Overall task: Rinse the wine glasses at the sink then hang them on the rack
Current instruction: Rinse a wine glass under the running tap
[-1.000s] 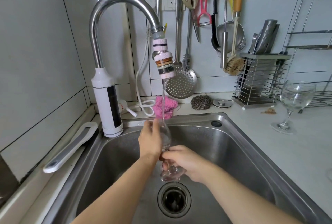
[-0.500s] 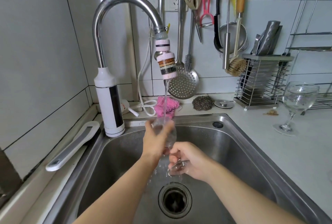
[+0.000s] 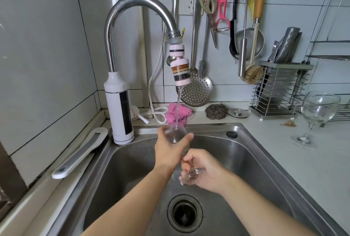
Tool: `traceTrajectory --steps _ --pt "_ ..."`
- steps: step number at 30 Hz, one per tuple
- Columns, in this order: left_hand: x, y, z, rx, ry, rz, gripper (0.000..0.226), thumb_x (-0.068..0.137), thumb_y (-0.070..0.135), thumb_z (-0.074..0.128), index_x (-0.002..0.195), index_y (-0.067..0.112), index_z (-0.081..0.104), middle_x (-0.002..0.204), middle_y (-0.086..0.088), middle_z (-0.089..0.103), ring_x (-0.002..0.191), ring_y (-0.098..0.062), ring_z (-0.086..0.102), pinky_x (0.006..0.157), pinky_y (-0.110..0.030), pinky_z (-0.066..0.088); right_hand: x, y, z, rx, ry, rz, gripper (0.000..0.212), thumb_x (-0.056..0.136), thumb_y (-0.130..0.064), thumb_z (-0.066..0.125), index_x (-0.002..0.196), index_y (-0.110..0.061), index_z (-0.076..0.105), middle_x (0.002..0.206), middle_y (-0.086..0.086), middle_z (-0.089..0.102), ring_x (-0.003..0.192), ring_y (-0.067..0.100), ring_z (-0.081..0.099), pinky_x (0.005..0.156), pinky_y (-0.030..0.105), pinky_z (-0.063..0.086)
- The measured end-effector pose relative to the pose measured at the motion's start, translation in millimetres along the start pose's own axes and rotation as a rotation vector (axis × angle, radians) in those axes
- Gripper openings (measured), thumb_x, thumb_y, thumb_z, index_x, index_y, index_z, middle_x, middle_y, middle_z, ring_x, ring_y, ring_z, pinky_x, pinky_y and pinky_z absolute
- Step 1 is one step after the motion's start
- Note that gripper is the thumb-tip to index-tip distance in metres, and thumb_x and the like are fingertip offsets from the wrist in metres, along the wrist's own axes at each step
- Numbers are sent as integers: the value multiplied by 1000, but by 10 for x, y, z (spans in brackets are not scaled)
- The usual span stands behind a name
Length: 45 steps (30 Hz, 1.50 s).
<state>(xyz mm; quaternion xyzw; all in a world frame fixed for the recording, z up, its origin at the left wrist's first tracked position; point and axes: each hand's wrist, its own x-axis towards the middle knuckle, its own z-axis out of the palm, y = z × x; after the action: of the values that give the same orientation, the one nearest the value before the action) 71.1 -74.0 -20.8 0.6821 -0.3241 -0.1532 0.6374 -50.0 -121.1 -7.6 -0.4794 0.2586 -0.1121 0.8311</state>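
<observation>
Currently the wine glass (image 3: 177,135) is rinsed over the sink (image 3: 251,160), bowl gripped by the left hand (image 3: 167,153), foot by the right hand (image 3: 206,170). Next, draining and hanging up are likely needed.

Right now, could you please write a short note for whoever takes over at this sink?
Hands: the left hand grips the bowl of a wine glass; the right hand holds its stem near the foot.
Where: both are over the sink, and water from the tap runs onto the bowl. A second glass stands upright on the counter to the right, apart from the sink.
Done: the first glass is being rinsed.
Left: finish it, rinse the second glass if needed, hang both. No hung glass shows, and I cannot tell which rack is meant.
</observation>
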Motion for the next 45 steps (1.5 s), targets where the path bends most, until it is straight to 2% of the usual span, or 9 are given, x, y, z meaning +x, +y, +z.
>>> traceTrajectory --steps 6,12,17,23,30,35,38,41,45 --pt "-23 -8 2 338 105 51 53 99 63 43 135 24 49 132 -9 55 122 -34 56 103 -47 43 72 81 -36 -353 142 -11 14 85 -9 47 82 -4 60 57 8 55 52 24 59 52 33 54" --pt "-54 31 0 -188 -117 -107 80 65 66 79 131 38 44 126 6 64 110 -22 68 94 -50 59 57 25 -10 -45 85 18 11 77 -11 54 70 -10 63 60 6 46 49 21 49 53 33 52" --pt "-33 19 23 29 79 -76 35 105 55 35 117 27 53 120 -4 64 97 -18 59 89 -36 41 56 91 26 -276 100 27 15 84 -9 53 75 -9 64 62 7 57 54 22 61 56 32 57" --pt "-45 6 -31 -47 -52 -30 60 64 69 78 111 47 47 115 18 65 111 -15 64 99 -38 50 53 60 7 -239 85 45 10 79 -18 59 69 -15 59 56 -1 45 49 18 54 55 29 50" --pt "-2 -32 4 39 148 -57 38 97 61 49 88 24 51 100 -5 68 97 -23 63 90 -42 48 31 109 45 -451 125 -13 9 87 -7 57 79 -7 60 57 5 57 52 22 63 50 30 55" --pt "-54 -2 -5 -50 -53 -36 54 65 64 81 105 42 51 113 9 68 108 -18 66 100 -43 52 47 113 30 -541 206 -84 6 88 -11 63 85 -9 59 52 0 49 48 18 61 50 29 52" --pt "-36 13 4 -343 -155 -191 64 61 65 82 111 34 57 114 -8 73 106 -32 71 101 -57 53 -8 24 -18 -380 121 -22 15 88 -10 66 74 -13 61 52 0 47 48 17 57 52 30 53" --pt "-31 7 9 -102 13 -120 46 79 73 64 98 31 55 103 -5 73 100 -29 71 98 -53 53 -6 51 12 -434 139 -34 13 89 -8 63 77 -8 60 54 5 55 47 20 60 46 25 51" --pt "-42 -50 51 296 55 68 48 89 64 60 112 26 42 112 -4 52 109 -32 57 92 -40 44 55 151 53 -720 238 -104 9 90 -3 52 81 -4 54 49 3 54 42 20 61 40 20 45"
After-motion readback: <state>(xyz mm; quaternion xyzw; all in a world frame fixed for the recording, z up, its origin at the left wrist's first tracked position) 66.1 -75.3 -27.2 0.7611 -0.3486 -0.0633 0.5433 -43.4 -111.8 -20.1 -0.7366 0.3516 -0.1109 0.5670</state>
